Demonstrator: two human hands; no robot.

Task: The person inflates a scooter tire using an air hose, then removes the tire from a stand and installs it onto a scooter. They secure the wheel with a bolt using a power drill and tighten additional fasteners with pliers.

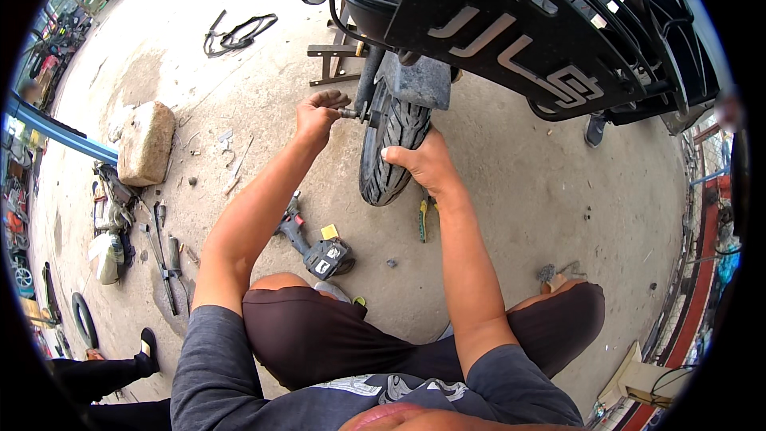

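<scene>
A small wheel with a black treaded tyre (399, 142) stands below the dusty grey mudguard (421, 84) of a vehicle. My right hand (427, 161) grips the tyre from its right side, thumb over the tread. On the other side, my left hand (321, 116) is closed around the outer end of a short metal cylinder (349, 113) at the wheel's axle. Whether that piece is a socket or part of the axle, I cannot tell. Between my forearms lie a cordless impact wrench (317, 252) and pliers with yellow-green handles (423, 220), both on the ground.
A black front rack panel (511, 28) overhangs the wheel at upper right. Behind the wheel stands a metal stand (335, 52). A stone block (147, 144), a black strap (238, 33) and several hand tools (166, 263) lie leftward. Another person's shoe (148, 351) shows at lower left.
</scene>
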